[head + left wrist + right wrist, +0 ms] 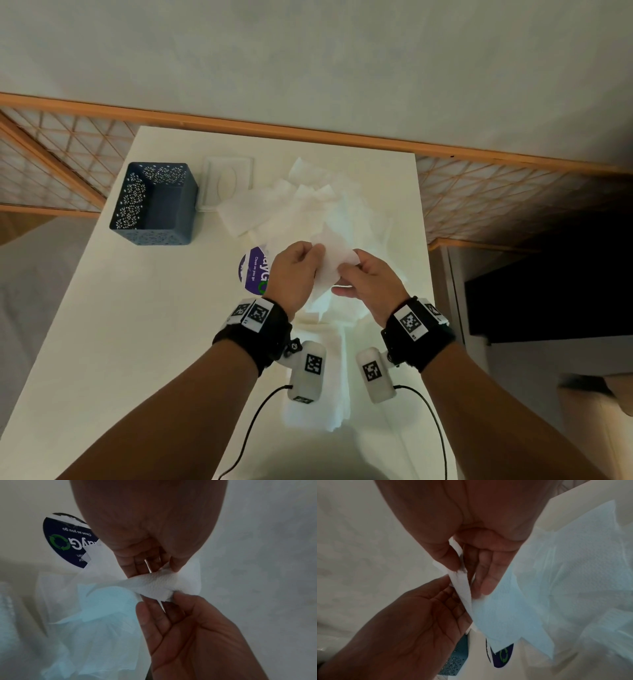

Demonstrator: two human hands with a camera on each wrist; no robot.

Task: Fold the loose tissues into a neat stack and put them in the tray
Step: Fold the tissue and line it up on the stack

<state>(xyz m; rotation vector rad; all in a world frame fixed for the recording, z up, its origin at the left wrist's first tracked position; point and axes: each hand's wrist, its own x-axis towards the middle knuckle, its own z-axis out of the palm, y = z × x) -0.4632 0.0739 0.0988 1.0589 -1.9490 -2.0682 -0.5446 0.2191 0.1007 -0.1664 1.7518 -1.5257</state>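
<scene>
Both hands hold one white tissue (331,265) up above the table. My left hand (297,270) pinches its left edge between thumb and fingers; my right hand (363,277) pinches the right edge. The wrist views show the same tissue (159,584) (462,588) caught between thumb and fingertips of each hand. A loose heap of white tissues (308,202) lies behind the hands. A folded stack (318,383) lies near me under the wrists. The blue perforated tray (154,205) stands at the back left, nothing visible in it.
A purple round "Clean as you go" pack (252,274) lies just left of my left hand. A white flat lid (228,181) lies beside the tray. The white table (120,325) ends at right by a dark gap; a wooden lattice screen (513,198) runs behind.
</scene>
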